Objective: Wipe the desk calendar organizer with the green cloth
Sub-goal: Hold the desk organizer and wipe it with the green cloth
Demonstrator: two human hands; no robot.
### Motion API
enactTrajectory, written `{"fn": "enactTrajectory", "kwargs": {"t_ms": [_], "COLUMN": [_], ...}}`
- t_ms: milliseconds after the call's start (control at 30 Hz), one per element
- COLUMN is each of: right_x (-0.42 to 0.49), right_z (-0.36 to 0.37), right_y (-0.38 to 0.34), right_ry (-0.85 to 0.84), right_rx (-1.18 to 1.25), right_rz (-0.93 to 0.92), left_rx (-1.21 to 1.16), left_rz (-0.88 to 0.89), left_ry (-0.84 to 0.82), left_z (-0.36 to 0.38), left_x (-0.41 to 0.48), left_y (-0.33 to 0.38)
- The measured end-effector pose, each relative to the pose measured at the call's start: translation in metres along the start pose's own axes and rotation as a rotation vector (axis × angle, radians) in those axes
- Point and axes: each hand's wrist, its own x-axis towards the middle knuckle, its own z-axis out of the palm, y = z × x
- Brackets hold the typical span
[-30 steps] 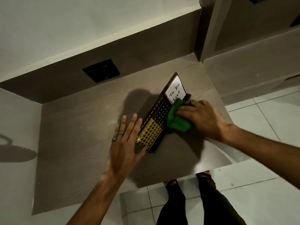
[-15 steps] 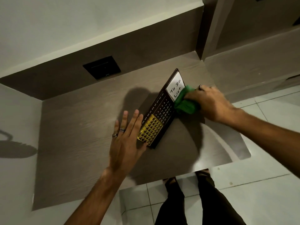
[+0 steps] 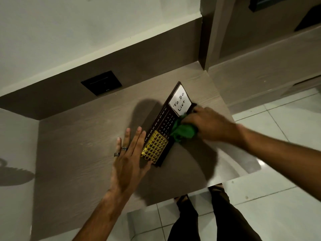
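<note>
The dark desk calendar organizer (image 3: 160, 131) stands tilted on the wooden desk (image 3: 83, 146), with a gold date grid at its near end and a white "To Do List" card at its far end. My right hand (image 3: 208, 125) grips the crumpled green cloth (image 3: 183, 132) and presses it against the organizer's right side, over the number panel. My left hand (image 3: 129, 153) lies flat with fingers spread, its fingertips and thumb resting against the organizer's left edge near the gold grid. Two rings sit on its fingers.
A black wall socket plate (image 3: 101, 82) sits on the brown back panel behind the desk. The desk ends at a wall corner on the far right and at a front edge above the tiled floor (image 3: 271, 202), where my legs show.
My right hand has slid the green cloth back down from beside the white card toward the number panel. My left hand has stayed against the organizer.
</note>
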Motion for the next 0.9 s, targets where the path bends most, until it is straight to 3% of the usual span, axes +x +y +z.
{"fn": "enactTrajectory", "kwargs": {"t_ms": [233,367,433,500,600,700,767,833,900], "right_x": [0.012,0.022,0.02,0.008,-0.019,-0.032,-0.035,-0.036,-0.032], "right_z": [-0.005,-0.025,-0.016,0.007,0.033,0.033,0.023,0.013,0.003], "right_y": [0.026,0.066,0.044,-0.001,-0.066,-0.094,-0.09,-0.075,-0.057], "right_ry": [-0.029,0.048,0.156,0.221,0.154,-0.15,-0.328,-0.236,0.072], "right_rx": [0.194,0.029,-0.062,-0.091,-0.066,0.183,0.466,0.649,0.668], "right_rz": [0.111,0.402,0.426,0.354,0.099,-0.167,-0.168,-0.028,0.087], "left_rx": [0.029,0.051,0.041,0.032,0.002,-0.058,-0.062,-0.066,-0.038], "left_rz": [-0.047,-0.06,-0.064,-0.066,-0.07,-0.073,-0.083,-0.095,-0.104], "left_ry": [-0.007,-0.026,-0.034,-0.042,-0.037,-0.034,-0.046,-0.049,-0.043], "left_z": [0.007,0.012,0.013,0.012,0.011,0.009,0.008,0.008,0.009], "left_x": [-0.001,-0.001,0.0,0.0,-0.001,-0.002,-0.002,-0.002,-0.002], "left_y": [0.001,0.0,0.0,-0.001,0.001,0.003,0.002,0.0,0.002]}}
